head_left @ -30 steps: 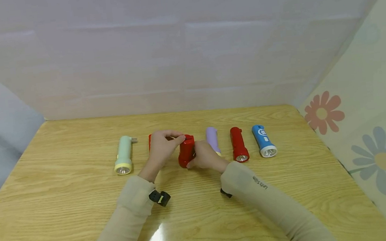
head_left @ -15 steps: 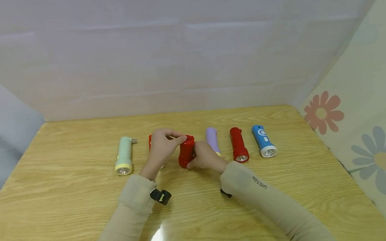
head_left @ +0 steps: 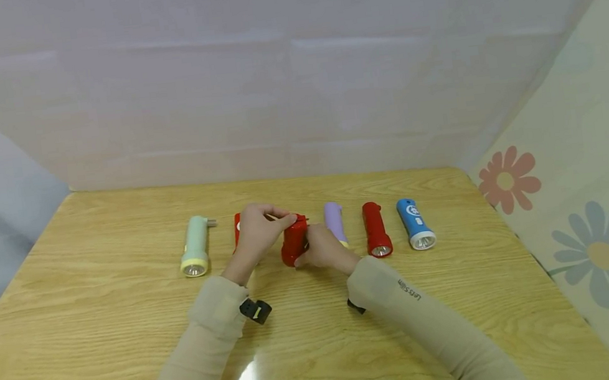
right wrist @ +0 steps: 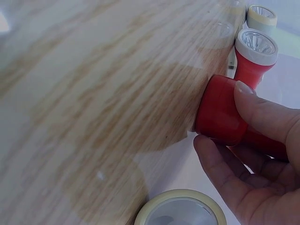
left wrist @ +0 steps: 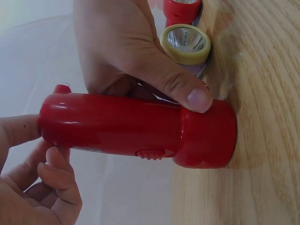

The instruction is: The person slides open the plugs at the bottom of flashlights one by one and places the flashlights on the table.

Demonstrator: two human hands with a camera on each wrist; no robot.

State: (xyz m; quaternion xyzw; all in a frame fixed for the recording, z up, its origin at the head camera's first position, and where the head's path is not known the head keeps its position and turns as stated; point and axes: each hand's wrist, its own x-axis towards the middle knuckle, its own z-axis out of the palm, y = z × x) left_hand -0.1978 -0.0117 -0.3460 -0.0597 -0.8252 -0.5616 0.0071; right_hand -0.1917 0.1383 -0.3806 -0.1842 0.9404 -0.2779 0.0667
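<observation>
In the middle of the table a red flashlight (head_left: 295, 245) stands upright, lamp end down on the wood. My right hand (head_left: 325, 247) grips it low, thumb on the wide head (left wrist: 206, 133) in the left wrist view. At its tail end, my left hand (head_left: 255, 230) pinches with thumb and index finger, beside small plug prongs (head_left: 306, 219) that stick out to the right. The left wrist view shows a ribbed slide switch (left wrist: 152, 153) on its side. Another red flashlight (head_left: 238, 226), partly hidden behind my left hand, has a white lamp rim (right wrist: 255, 47).
A mint-green flashlight (head_left: 196, 243) with its prongs out lies at left. Right of my hands lie a purple flashlight (head_left: 334, 218), a dark red flashlight (head_left: 375, 226) and a blue flashlight (head_left: 414, 220). White sheeting (head_left: 271, 93) closes off the table's (head_left: 312, 352) back edge.
The prongs at the held flashlight's tail now stick out to the right, where a dark slot showed before. My left hand has shifted slightly right; my right hand keeps its grip.
</observation>
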